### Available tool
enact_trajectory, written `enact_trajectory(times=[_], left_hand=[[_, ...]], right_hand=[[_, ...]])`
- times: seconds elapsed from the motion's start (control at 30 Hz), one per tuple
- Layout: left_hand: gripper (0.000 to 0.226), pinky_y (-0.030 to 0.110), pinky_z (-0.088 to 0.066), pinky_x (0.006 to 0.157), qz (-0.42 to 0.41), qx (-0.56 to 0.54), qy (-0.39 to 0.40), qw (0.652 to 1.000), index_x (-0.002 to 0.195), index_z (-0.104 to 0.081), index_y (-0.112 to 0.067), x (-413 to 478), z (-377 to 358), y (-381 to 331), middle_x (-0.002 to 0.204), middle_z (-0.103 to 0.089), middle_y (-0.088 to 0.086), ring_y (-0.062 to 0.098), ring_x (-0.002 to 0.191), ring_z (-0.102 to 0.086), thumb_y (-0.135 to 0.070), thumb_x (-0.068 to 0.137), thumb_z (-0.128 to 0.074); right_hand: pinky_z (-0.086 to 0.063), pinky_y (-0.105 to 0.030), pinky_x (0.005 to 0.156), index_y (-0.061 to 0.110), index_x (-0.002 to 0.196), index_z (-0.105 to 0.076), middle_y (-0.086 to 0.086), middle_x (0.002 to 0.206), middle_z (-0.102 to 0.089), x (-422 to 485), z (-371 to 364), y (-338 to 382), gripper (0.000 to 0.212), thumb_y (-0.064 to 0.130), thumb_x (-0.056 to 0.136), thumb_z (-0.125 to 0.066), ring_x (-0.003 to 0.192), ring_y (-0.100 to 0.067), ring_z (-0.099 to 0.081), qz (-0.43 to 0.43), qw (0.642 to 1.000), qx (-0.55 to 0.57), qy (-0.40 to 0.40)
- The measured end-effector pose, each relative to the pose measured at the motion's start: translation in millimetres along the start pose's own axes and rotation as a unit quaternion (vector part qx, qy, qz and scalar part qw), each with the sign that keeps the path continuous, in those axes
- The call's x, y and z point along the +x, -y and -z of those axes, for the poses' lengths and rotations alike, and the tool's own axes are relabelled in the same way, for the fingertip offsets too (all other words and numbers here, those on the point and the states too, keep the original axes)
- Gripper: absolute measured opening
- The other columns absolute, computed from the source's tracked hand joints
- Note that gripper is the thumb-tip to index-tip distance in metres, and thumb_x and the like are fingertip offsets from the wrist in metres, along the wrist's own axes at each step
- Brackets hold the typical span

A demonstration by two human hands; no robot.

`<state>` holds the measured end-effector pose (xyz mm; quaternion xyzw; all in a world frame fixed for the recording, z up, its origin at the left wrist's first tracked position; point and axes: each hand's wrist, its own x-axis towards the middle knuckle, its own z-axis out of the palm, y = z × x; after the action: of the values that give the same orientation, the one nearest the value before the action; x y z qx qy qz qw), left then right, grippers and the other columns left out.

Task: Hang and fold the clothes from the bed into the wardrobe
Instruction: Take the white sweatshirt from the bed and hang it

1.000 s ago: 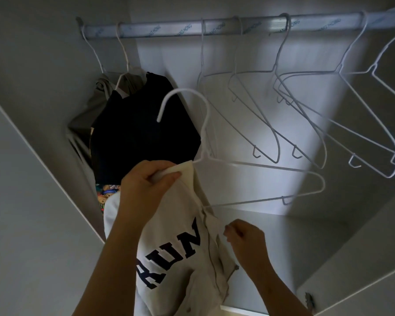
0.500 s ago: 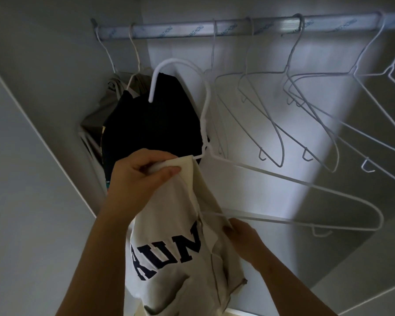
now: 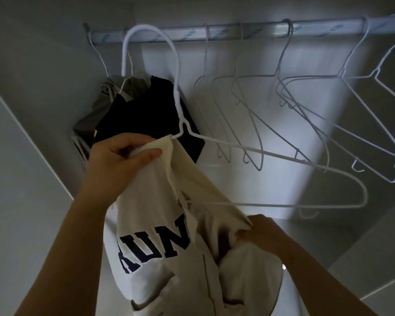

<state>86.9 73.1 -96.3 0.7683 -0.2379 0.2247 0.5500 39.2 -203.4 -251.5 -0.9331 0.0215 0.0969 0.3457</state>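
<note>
A cream top (image 3: pixel 162 224) with dark blue letters hangs half on a white wire hanger (image 3: pixel 283 161). My left hand (image 3: pixel 119 156) grips the top's shoulder together with the hanger's left arm. The hanger's hook reaches up to the wardrobe rail (image 3: pixel 260 30), in front of it. My right hand (image 3: pixel 260 231) holds a bunch of the cream fabric lower down, below the hanger's bottom bar. The hanger's right arm is bare.
A grey garment (image 3: pixel 94 115) and a black garment (image 3: pixel 141 115) hang at the rail's left end. Several bare white hangers (image 3: pixel 306 110) hang to the right. Grey wardrobe walls close in on both sides, with a shelf edge at lower right.
The hanger with the cream top has risen until its hook reaches the rail. My right hand has gone from beside the fabric to gripping a bunch of it.
</note>
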Motion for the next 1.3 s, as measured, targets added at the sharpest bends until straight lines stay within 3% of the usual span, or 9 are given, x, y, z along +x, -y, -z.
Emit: enact_trajectory(times=[0.13, 0.4, 0.53, 0.63, 0.73, 0.9, 1.07, 1.2, 1.3], left_hand=[[0.016, 0.004, -0.046, 0.070, -0.035, 0.043, -0.006, 0.998, 0.082, -0.062, -0.038, 0, 1, 0, 0.080, -0.063, -0.035, -0.011, 0.076, -0.059, -0.035, 0.067, -0.067], [0.027, 0.002, -0.044, 0.065, -0.087, 0.091, 0.081, 0.989, 0.068, -0.065, -0.046, 5, 22, 0, 0.075, -0.062, -0.035, -0.012, 0.067, -0.057, -0.019, 0.067, -0.070], [0.009, 0.003, -0.044, 0.069, -0.089, 0.085, 0.142, 0.982, 0.073, -0.065, -0.051, 5, 29, -5, 0.078, -0.063, -0.033, -0.012, 0.070, -0.058, -0.059, 0.069, -0.064], [0.052, 0.005, -0.042, 0.065, -0.123, 0.129, 0.165, 0.970, 0.076, -0.064, -0.026, 5, 37, -2, 0.082, -0.063, -0.024, -0.005, 0.069, -0.058, -0.076, 0.069, -0.050], [0.061, 0.013, -0.041, 0.058, -0.184, 0.175, 0.189, 0.949, 0.075, -0.067, -0.013, 2, 40, 4, 0.068, -0.062, -0.008, 0.008, 0.065, -0.056, -0.070, 0.079, -0.045], [0.067, 0.014, -0.042, 0.059, -0.231, 0.267, 0.264, 0.898, 0.069, -0.070, -0.008, -11, 31, 19, 0.062, -0.062, -0.004, 0.005, 0.069, -0.052, -0.059, 0.091, -0.032], [0.062, 0.025, -0.045, 0.042, -0.221, 0.394, 0.182, 0.874, 0.068, -0.068, -0.010, -27, 15, 34, 0.060, -0.059, 0.001, 0.012, 0.053, -0.056, -0.053, 0.092, -0.030], [0.044, 0.026, -0.041, 0.043, -0.116, 0.408, 0.109, 0.899, 0.070, -0.064, -0.009, -35, -4, 34, 0.060, -0.056, 0.003, 0.020, 0.048, -0.054, -0.043, 0.082, -0.039], [0.035, 0.023, -0.038, 0.051, -0.066, 0.363, 0.087, 0.925, 0.078, -0.067, -0.009, -40, -11, 30, 0.064, -0.057, 0.001, 0.014, 0.054, -0.050, -0.040, 0.082, -0.050]], right_hand=[[-0.031, -0.006, 0.042, 0.025, 0.059, -0.053, 0.012, 0.054, -0.051, -1, 17, -13, 0.028, 0.031, 0.084, -0.066, 0.041, 0.005, -0.044, -0.043, 0.995, 0.085, -0.034], [-0.037, -0.010, 0.054, 0.026, 0.063, -0.055, 0.008, 0.064, -0.059, -5, 37, -21, 0.030, 0.042, 0.088, -0.058, 0.061, -0.002, -0.053, -0.048, 0.995, 0.033, -0.080], [-0.039, -0.014, 0.062, 0.027, 0.057, -0.062, 0.007, 0.062, -0.061, -6, 48, -28, 0.032, 0.022, 0.088, -0.062, 0.064, -0.007, -0.056, -0.025, 0.990, 0.109, -0.083], [-0.039, -0.016, 0.055, 0.023, 0.055, -0.068, 0.006, 0.053, -0.058, -10, 64, -31, 0.032, 0.006, 0.083, -0.067, 0.055, -0.004, -0.051, 0.009, 0.980, 0.190, -0.056], [-0.034, -0.014, 0.047, 0.019, 0.047, -0.058, 0.010, 0.046, -0.049, -8, 77, -25, 0.040, 0.005, 0.084, -0.064, 0.046, -0.001, -0.043, -0.006, 0.981, 0.184, -0.064], [-0.026, -0.013, 0.044, 0.021, 0.044, -0.043, 0.012, 0.041, -0.035, -5, 88, -11, 0.048, 0.010, 0.090, -0.056, 0.041, 0.000, -0.030, 0.002, 0.987, 0.136, -0.091], [-0.028, -0.025, 0.051, 0.016, 0.058, -0.046, 0.004, 0.052, -0.041, -7, 86, 14, 0.033, 0.016, 0.091, -0.050, 0.054, -0.012, -0.035, -0.037, 0.981, 0.138, -0.135], [-0.030, -0.026, 0.058, 0.020, 0.060, -0.045, 0.015, 0.048, -0.045, -19, 71, 46, 0.032, 0.019, 0.091, -0.050, 0.058, -0.012, -0.039, -0.027, 0.963, 0.235, -0.132], [-0.040, -0.027, 0.071, 0.017, 0.084, -0.056, 0.004, 0.081, -0.058, -32, 54, 72, 0.016, 0.023, 0.095, -0.046, 0.080, -0.015, -0.053, 0.023, 0.974, 0.186, -0.126]])
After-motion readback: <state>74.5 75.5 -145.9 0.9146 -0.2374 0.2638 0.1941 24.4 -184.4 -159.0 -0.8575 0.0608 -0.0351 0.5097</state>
